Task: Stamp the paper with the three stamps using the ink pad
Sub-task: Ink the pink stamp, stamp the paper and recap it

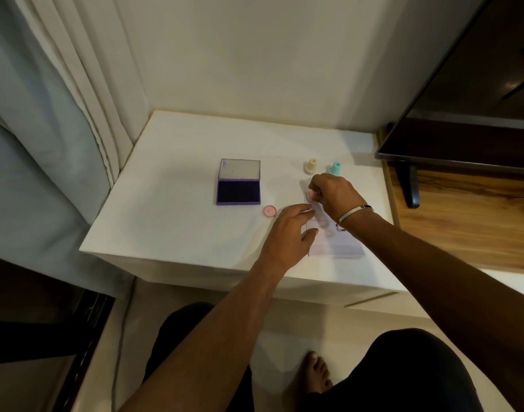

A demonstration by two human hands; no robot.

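A sheet of pale paper (338,245) lies on the white table (180,227), near its front right. My right hand (335,193) grips a pink stamp (310,197) and holds it down on the far end of the paper. My left hand (290,233) rests flat with straight fingers on the paper's left edge. The purple ink pad (238,191) sits open to the left, its lid raised. A pink round cap (269,210) lies between the pad and my left hand. A cream stamp (311,166) and a teal stamp (334,168) stand upright behind my right hand.
A wall runs behind the table and curtains (61,114) hang at the left. A dark TV (462,114) on a stand sits over a wooden surface (462,221) to the right. My knees and a bare foot (315,373) are below the table's front edge.
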